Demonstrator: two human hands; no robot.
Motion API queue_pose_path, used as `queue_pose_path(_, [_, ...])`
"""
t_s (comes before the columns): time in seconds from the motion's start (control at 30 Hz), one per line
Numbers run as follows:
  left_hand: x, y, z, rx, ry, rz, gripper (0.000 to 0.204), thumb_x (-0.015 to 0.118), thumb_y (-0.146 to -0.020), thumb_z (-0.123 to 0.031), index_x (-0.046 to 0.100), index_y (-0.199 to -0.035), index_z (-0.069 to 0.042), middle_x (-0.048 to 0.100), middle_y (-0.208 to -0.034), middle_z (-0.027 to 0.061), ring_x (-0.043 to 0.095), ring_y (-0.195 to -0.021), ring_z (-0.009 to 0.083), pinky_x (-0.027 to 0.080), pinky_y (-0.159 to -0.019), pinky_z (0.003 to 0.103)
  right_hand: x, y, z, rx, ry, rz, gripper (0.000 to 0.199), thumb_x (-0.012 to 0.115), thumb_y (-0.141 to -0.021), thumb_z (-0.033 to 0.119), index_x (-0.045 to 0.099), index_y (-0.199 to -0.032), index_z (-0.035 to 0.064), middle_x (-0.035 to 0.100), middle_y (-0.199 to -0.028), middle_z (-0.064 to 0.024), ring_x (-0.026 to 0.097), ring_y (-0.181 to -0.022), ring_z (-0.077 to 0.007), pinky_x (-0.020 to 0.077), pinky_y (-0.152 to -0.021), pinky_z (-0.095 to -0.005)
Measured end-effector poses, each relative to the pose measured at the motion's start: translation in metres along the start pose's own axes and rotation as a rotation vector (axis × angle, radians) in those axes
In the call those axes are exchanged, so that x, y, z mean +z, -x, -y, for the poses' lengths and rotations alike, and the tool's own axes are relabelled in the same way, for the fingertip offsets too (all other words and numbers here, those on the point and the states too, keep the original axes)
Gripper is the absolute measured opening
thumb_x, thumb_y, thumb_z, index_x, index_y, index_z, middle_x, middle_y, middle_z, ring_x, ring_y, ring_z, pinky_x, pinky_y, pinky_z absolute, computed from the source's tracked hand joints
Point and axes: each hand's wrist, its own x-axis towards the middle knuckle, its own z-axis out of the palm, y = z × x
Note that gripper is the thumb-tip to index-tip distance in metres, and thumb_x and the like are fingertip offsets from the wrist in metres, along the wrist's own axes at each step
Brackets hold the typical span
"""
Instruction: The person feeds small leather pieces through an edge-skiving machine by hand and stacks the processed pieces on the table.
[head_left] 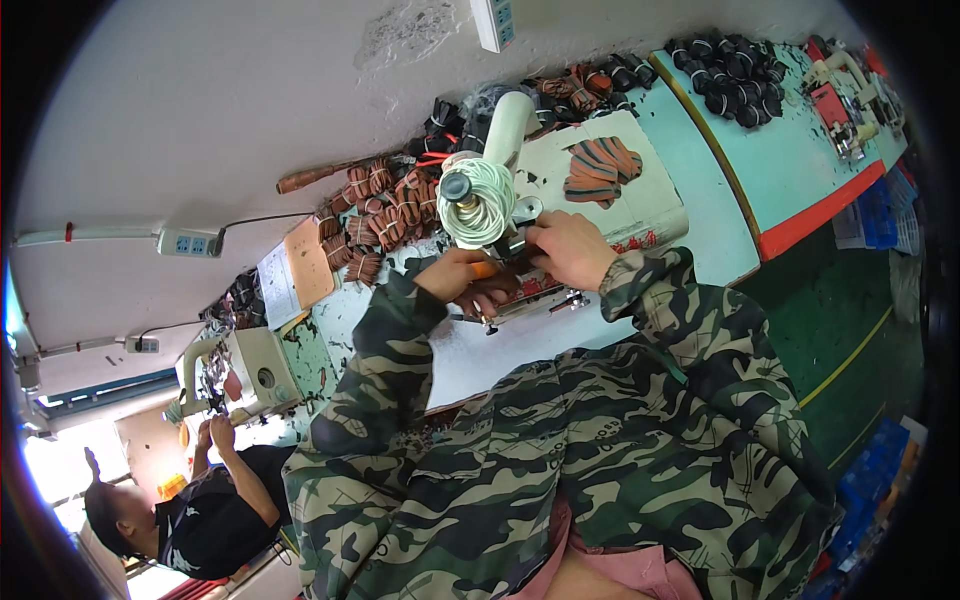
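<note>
Both hands meet at the front of a pale bench machine, just below a coil of whitish cord or wire on its spool. My left hand is closed, with an orange band at its fingers. A brownish shape lies right under it; what it is I cannot make out. My right hand has its fingers bent and closed beside the machine's metal head, and whatever they grip is hidden. On the machine's flat top rests a tied bundle of orange-and-grey straps.
Brown-and-black tied bundles pile up left of the machine, near a wooden-handled tool and a clipboard. Black bundles lie on the far-right bench. A co-worker works at another machine on the left.
</note>
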Motion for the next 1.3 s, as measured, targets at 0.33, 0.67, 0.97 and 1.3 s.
queue_pose_path(0.33, [-0.009,-0.007,0.024,0.074,0.012,-0.060,0.028,0.036,-0.093,-0.012,0.056,-0.104,0.005,0.065,-0.075,0.0153,0.063,-0.049,0.0198,0.045,-0.037,0.024,0.012,0.007,0.013,-0.059,0.065,-0.145,0.022,0.064,-0.075,0.016,0.059,-0.094,0.0038,0.056,-0.087,-0.0117,0.055,-0.086,-0.0325,0.0445,-0.073,-0.0436])
queue_pose_path(0.67, [-0.008,-0.015,0.026,0.087,0.018,-0.072,0.028,0.039,-0.095,-0.017,0.054,-0.108,0.003,0.065,-0.076,0.0144,0.066,-0.058,0.0206,0.047,-0.041,0.024,0.005,0.013,0.014,-0.002,0.063,-0.084,0.024,0.064,-0.076,0.015,0.053,-0.093,0.0018,0.054,-0.089,-0.0139,0.053,-0.089,-0.0332,0.0447,-0.074,-0.0431])
queue_pose_path(0.97, [0.001,-0.018,0.023,0.143,-0.017,-0.115,0.030,0.034,-0.096,-0.013,0.056,-0.105,0.005,0.065,-0.082,0.0173,0.065,-0.058,0.0221,0.051,-0.045,0.027,0.004,0.015,0.005,0.013,0.018,-0.054,0.026,0.064,-0.077,0.017,0.054,-0.096,0.0016,0.055,-0.092,-0.0147,0.055,-0.088,-0.0330,0.0458,-0.074,-0.0432])
queue_pose_path(1.3, [0.005,-0.012,0.030,0.159,0.065,-0.186,0.028,0.038,-0.096,-0.013,0.054,-0.102,0.009,0.064,-0.084,0.0201,0.067,-0.070,0.0247,0.056,-0.059,0.030,-0.006,0.022,-0.009,-0.009,-0.091,0.070,0.030,0.063,-0.079,0.019,0.054,-0.100,-0.0008,0.054,-0.098,-0.0163,0.052,-0.095,-0.0331,0.0436,-0.080,-0.0420])
